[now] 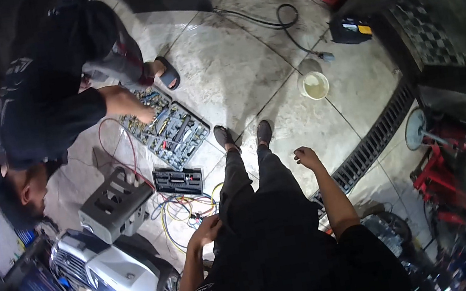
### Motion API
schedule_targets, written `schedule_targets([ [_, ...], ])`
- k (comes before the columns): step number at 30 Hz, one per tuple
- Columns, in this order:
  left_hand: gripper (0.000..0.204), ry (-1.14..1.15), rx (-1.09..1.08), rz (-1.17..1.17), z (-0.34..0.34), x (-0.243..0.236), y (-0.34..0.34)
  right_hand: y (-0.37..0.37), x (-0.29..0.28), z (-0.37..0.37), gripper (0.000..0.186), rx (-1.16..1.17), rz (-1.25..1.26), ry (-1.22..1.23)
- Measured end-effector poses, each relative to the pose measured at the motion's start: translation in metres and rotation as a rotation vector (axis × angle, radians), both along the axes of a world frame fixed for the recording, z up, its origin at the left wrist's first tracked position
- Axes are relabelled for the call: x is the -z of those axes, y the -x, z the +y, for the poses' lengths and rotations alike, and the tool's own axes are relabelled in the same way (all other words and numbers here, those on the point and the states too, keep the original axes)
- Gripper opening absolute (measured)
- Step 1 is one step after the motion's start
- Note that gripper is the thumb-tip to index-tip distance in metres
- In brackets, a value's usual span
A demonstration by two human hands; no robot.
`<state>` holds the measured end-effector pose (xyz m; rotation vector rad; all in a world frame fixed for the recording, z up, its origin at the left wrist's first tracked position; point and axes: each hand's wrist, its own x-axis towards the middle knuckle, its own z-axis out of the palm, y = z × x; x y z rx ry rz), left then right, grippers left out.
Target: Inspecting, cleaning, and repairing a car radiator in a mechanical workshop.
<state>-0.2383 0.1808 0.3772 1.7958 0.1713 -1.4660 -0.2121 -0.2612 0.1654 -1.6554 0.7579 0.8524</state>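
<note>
I stand with both arms hanging at my sides. My left hand (207, 231) rests beside my left thigh, fingers loosely extended toward the dark trousers (233, 187), with nothing visible in it. Out to the right of my leg, my right hand (306, 158) hangs above the floor, its fingers slightly bent and apart, also without anything visible in it. Ahead to the left lies an opened grey tool case (204, 127) full of sockets and tools. A co-worker (52, 106) bends over it, one hand (134, 107) reaching down to the tools.
A smaller black tool case (179, 182), coiled coloured hoses (165, 219) and a grey plastic housing (114, 205) lie left. A white vehicle (123, 279) stands lower left. A bucket (314, 85), battery (349, 30), floor grate (376, 139) and red machine (447, 167) are right.
</note>
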Motion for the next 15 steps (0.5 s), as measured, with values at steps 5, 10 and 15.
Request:
schedule_targets([
  [5,0.03,0.113,0.106,-0.207,-0.016,0.004,-0.021,-0.008,0.017,0.007,0.027,0.023,0.014,-0.101],
  [10,0.027,0.238,-0.45,-0.121,-0.018,0.026,-0.029,-0.013,0.025,0.008,0.028,-0.064,0.015,-0.113],
  [15,0.031,-0.251,-0.883,-0.169,0.011,0.09,0.036,-0.028,0.024,-0.004,0.029,-0.141,0.013,-0.102],
])
